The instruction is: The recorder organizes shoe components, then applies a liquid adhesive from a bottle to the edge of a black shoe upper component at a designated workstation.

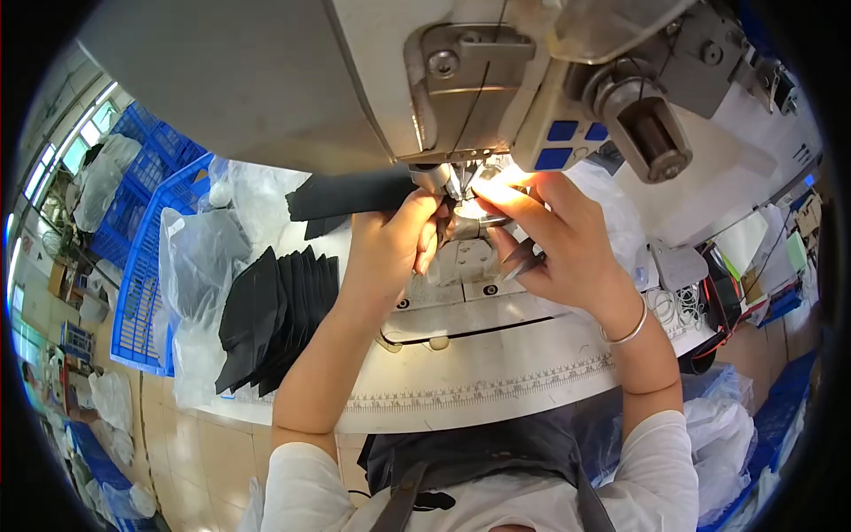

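Sewing machine point(222, 80) arches over a pale bench point(496, 390), its lamp lighting two hands beneath. The left hand point(390, 244), just left of the machine's needle, has its fingers pinched on a black fabric strip point(355, 197), which runs out leftward behind the hand; the grip seems meant to steady it by the needle. The right hand point(563, 244), just right of the needle, grasps a small metal tool point(525, 262) in its curled fingers, probably tucked there to leave thumb and forefinger free; glare hides whether those tips grip anything. Left of the machine, nearer the wearer, black fabric pieces point(279, 319) lie stacked, likely for easy reach. Farther left, clear plastic bags point(199, 262) drape over a blue crate point(140, 315); its deeper contents cannot be made out.
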Motion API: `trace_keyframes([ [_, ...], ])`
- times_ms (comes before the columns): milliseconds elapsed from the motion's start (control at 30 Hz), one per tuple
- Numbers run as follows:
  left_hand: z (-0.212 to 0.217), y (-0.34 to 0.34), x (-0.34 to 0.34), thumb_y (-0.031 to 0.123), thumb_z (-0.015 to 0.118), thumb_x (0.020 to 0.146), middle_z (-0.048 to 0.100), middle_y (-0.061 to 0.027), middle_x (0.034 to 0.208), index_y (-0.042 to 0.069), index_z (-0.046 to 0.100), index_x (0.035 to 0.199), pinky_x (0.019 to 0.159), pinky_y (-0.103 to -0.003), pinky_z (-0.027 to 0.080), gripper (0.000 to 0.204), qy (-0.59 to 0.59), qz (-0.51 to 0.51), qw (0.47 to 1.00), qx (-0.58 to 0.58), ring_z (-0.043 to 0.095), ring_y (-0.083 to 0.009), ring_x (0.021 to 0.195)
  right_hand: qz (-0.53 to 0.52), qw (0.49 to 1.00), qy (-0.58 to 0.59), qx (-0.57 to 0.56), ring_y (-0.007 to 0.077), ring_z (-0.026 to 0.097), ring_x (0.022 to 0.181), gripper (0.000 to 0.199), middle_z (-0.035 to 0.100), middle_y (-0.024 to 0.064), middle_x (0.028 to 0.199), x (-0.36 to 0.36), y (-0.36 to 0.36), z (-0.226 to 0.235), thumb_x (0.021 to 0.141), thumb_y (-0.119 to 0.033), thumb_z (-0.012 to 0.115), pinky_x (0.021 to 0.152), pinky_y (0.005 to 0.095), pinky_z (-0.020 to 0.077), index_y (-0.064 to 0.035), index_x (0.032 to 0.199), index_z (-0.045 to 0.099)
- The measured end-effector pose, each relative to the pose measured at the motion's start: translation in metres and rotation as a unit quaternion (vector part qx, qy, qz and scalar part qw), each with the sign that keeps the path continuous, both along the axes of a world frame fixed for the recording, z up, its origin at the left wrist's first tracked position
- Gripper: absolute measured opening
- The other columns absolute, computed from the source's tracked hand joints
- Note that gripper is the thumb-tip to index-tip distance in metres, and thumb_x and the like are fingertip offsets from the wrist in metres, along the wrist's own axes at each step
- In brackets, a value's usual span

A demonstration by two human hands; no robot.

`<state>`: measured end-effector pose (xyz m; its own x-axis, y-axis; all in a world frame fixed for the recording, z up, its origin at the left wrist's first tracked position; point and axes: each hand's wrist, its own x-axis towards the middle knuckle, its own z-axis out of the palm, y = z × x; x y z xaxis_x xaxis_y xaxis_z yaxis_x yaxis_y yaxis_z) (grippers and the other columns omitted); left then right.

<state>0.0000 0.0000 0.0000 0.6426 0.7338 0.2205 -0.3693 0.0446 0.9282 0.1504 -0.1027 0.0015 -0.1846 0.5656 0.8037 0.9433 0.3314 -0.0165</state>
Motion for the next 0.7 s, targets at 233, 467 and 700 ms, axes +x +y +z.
trace_keyframes([
  [233,0.014,0.025,-0.023,0.025,0.058,0.081,0.041,0.0006,0.051,0.0,0.054,0.075,0.04,-0.022,0.023,0.026,0.086,0.158,0.984,0.002,0.032,-0.0085,0.037,0.03,0.999,0.024,-0.032,0.0184,0.052,0.057,0.028,0.049,0.0069,0.084,0.002,-0.009,0.009,0.064,-0.004,0.065,0.047,0.0285,0.0437,-0.0078,0.092,0.06],
  [467,0.018,0.054,-0.099,0.026,0.056,0.085,0.033,0.0038,0.048,0.001,0.052,0.074,0.036,-0.02,0.018,0.027,0.087,0.164,0.982,-0.018,0.03,-0.0062,0.038,0.031,0.999,0.003,-0.044,0.0167,0.052,0.055,0.037,0.056,0.0066,0.087,-0.004,-0.047,0.009,0.063,-0.001,0.065,0.047,0.0279,0.0416,-0.0078,0.098,0.059],
  [700,0.009,0.102,-0.095,0.033,0.049,0.089,0.035,0.0045,0.054,0.003,0.047,0.087,0.037,-0.019,0.019,0.03,0.162,0.052,0.98,-0.104,0.027,-0.0049,0.041,0.096,0.971,0.041,-0.215,0.0218,0.058,0.068,0.046,0.058,0.0063,0.086,-0.012,-0.097,-0.063,0.052,-0.002,0.065,0.053,0.0301,0.046,-0.0053,0.098,0.059],
])
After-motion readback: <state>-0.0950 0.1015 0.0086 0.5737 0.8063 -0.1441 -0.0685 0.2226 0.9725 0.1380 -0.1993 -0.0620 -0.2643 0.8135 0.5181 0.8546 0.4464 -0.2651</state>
